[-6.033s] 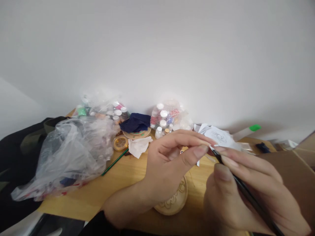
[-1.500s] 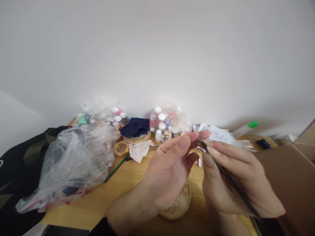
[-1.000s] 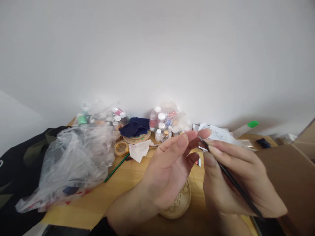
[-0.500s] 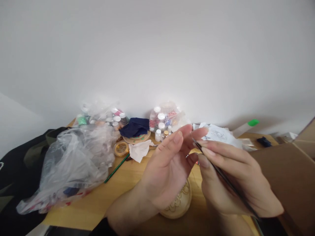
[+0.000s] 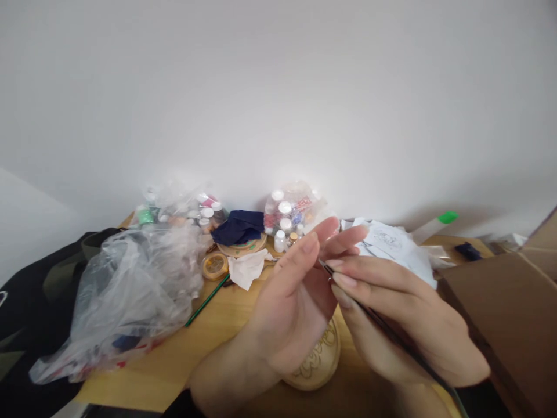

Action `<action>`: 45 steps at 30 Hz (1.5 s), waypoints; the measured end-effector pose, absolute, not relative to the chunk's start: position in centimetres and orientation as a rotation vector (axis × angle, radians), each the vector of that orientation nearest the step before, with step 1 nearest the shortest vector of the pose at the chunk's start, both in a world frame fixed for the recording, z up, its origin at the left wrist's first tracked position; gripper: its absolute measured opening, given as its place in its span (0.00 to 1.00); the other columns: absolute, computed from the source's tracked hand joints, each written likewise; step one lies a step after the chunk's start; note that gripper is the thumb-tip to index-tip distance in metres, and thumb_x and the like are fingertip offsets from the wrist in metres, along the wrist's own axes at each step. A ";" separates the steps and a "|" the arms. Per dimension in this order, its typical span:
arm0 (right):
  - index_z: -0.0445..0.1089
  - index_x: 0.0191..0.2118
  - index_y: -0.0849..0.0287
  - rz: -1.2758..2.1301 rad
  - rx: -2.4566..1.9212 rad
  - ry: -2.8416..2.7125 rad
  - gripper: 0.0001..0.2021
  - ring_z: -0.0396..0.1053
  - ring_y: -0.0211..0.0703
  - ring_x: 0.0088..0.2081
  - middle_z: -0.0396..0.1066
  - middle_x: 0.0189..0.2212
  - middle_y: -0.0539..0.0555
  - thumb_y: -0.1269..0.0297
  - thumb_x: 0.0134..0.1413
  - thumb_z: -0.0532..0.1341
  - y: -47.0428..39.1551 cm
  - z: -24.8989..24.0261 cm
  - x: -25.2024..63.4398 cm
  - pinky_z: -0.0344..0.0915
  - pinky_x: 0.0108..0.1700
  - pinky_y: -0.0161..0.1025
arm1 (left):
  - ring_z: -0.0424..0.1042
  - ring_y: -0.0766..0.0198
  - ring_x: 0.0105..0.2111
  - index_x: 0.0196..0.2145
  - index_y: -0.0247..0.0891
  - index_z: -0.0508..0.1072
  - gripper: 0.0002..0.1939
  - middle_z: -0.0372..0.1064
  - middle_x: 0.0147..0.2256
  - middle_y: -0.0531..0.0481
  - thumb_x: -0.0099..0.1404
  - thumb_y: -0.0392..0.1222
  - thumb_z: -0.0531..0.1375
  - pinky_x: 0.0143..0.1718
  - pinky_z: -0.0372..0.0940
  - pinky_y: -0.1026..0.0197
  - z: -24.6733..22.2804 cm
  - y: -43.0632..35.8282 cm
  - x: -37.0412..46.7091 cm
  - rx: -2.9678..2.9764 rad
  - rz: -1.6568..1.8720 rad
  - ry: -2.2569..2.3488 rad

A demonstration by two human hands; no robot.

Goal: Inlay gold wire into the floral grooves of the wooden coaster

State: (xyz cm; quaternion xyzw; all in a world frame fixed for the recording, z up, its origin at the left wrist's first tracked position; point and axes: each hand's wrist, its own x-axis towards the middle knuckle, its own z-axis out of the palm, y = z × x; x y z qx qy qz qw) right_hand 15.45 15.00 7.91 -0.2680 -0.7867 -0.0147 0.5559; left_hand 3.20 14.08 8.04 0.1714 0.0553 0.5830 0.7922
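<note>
1 left hand (image 5: 291, 313), 1 right hand (image 5: 404, 307), centre to lower right. 1 thin dark tool (image 5: 407, 348), lower right. 1 round disc (image 5: 322, 360), bottom centre. 1 green stick (image 5: 209, 299), 1 white tissue (image 5: 246, 268), left of centre. 1 cardboard box (image 5: 500, 307), right edge.

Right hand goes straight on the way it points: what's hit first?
Likely the left hand, around its fingers; the dark slim tool in the right hand would lead. Depth is unclear; its tip may be touching them.
</note>
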 end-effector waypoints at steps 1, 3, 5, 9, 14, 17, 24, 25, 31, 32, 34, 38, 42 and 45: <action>0.73 0.42 0.57 -0.042 -0.629 -1.854 0.10 0.78 0.36 0.40 0.79 0.40 0.49 0.75 0.55 0.64 15.0 7.9 15.5 0.76 0.47 0.28 | 0.75 0.71 0.43 0.41 0.46 0.79 0.09 0.78 0.43 0.57 0.70 0.42 0.58 0.49 0.67 0.70 8.0 14.1 3.2 0.369 1.255 0.121; 0.73 0.41 0.58 -0.064 -0.625 -1.862 0.08 0.78 0.35 0.40 0.79 0.39 0.49 0.74 0.55 0.65 15.1 8.1 15.6 0.74 0.49 0.25 | 0.74 0.71 0.44 0.41 0.46 0.79 0.09 0.78 0.43 0.57 0.70 0.42 0.58 0.49 0.66 0.70 8.0 14.1 3.2 0.370 1.252 0.127; 0.73 0.40 0.58 -0.073 -0.615 -1.917 0.07 0.78 0.34 0.40 0.79 0.39 0.48 0.73 0.55 0.65 15.1 8.4 15.7 0.74 0.48 0.25 | 0.74 0.71 0.44 0.41 0.47 0.79 0.09 0.78 0.43 0.58 0.69 0.43 0.58 0.49 0.66 0.69 8.0 14.0 3.1 0.372 1.245 0.152; 0.73 0.40 0.58 -0.034 -0.595 -1.954 0.06 0.78 0.32 0.41 0.79 0.39 0.47 0.73 0.56 0.64 15.0 8.6 15.7 0.70 0.52 0.23 | 0.72 0.66 0.48 0.42 0.49 0.79 0.09 0.77 0.46 0.56 0.68 0.48 0.60 0.50 0.64 0.65 7.9 13.9 3.0 0.380 1.232 0.215; 0.72 0.42 0.58 0.043 -0.573 -1.994 0.09 0.77 0.32 0.44 0.78 0.41 0.47 0.74 0.55 0.65 14.6 8.5 15.8 0.69 0.54 0.25 | 0.72 0.67 0.48 0.45 0.49 0.78 0.11 0.77 0.46 0.57 0.66 0.49 0.61 0.52 0.64 0.66 7.9 13.9 2.9 0.359 1.223 0.212; 0.72 0.43 0.56 0.035 -0.570 -2.048 0.09 0.76 0.32 0.45 0.78 0.43 0.45 0.73 0.56 0.64 14.4 8.4 15.8 0.70 0.54 0.25 | 0.72 0.69 0.46 0.45 0.48 0.78 0.11 0.77 0.45 0.56 0.67 0.50 0.61 0.51 0.64 0.69 8.0 13.9 2.9 0.344 1.215 0.185; 0.72 0.44 0.57 -0.170 -0.689 -1.799 0.14 0.78 0.38 0.42 0.78 0.40 0.49 0.75 0.51 0.67 14.9 7.5 15.9 0.77 0.45 0.30 | 0.69 0.61 0.54 0.43 0.44 0.79 0.16 0.76 0.48 0.54 0.70 0.53 0.55 0.55 0.63 0.61 8.2 13.9 3.1 0.391 1.227 0.157; 0.71 0.45 0.56 -0.184 -0.698 -1.794 0.15 0.77 0.38 0.42 0.78 0.41 0.49 0.76 0.51 0.67 15.0 7.5 16.0 0.77 0.45 0.31 | 0.67 0.58 0.57 0.43 0.44 0.79 0.18 0.75 0.50 0.53 0.70 0.53 0.54 0.57 0.62 0.59 8.2 13.9 3.1 0.401 1.229 0.161; 0.71 0.44 0.57 -0.199 -0.708 -1.807 0.14 0.77 0.39 0.43 0.77 0.40 0.51 0.77 0.52 0.66 15.3 7.7 16.1 0.77 0.46 0.33 | 0.59 0.51 0.63 0.45 0.42 0.79 0.24 0.72 0.54 0.50 0.73 0.55 0.47 0.64 0.54 0.49 8.2 13.7 3.2 0.446 1.227 0.149; 0.71 0.44 0.57 -0.205 -0.700 -1.803 0.14 0.77 0.39 0.43 0.77 0.40 0.52 0.77 0.52 0.65 15.3 7.8 16.1 0.77 0.45 0.33 | 0.59 0.51 0.63 0.45 0.42 0.79 0.25 0.72 0.54 0.50 0.73 0.55 0.46 0.64 0.53 0.49 8.2 13.7 3.2 0.447 1.225 0.151; 0.71 0.43 0.58 -0.210 -0.691 -1.805 0.13 0.77 0.40 0.42 0.78 0.39 0.52 0.77 0.52 0.65 15.3 7.8 16.1 0.77 0.44 0.33 | 0.59 0.51 0.63 0.44 0.42 0.79 0.25 0.72 0.54 0.50 0.73 0.55 0.45 0.65 0.53 0.48 8.2 13.6 3.2 0.449 1.222 0.155; 0.71 0.43 0.58 -0.199 -0.703 -1.800 0.12 0.77 0.39 0.43 0.78 0.40 0.52 0.76 0.53 0.65 15.3 7.8 16.0 0.77 0.45 0.32 | 0.59 0.51 0.63 0.44 0.42 0.79 0.26 0.72 0.54 0.50 0.73 0.55 0.45 0.65 0.53 0.48 8.2 13.6 3.2 0.456 1.222 0.149; 0.72 0.43 0.57 -0.198 -0.729 -1.782 0.12 0.77 0.39 0.42 0.78 0.40 0.52 0.76 0.54 0.65 15.4 7.7 16.0 0.77 0.44 0.33 | 0.59 0.51 0.63 0.44 0.42 0.80 0.26 0.72 0.53 0.49 0.73 0.55 0.45 0.64 0.53 0.48 8.3 13.6 3.3 0.450 1.224 0.155; 0.71 0.44 0.57 -0.200 -0.725 -1.788 0.12 0.77 0.38 0.43 0.78 0.40 0.52 0.76 0.53 0.65 15.4 7.6 16.0 0.76 0.45 0.32 | 0.60 0.51 0.63 0.43 0.42 0.80 0.26 0.72 0.54 0.49 0.73 0.55 0.45 0.64 0.54 0.48 8.4 13.6 3.2 0.451 1.222 0.169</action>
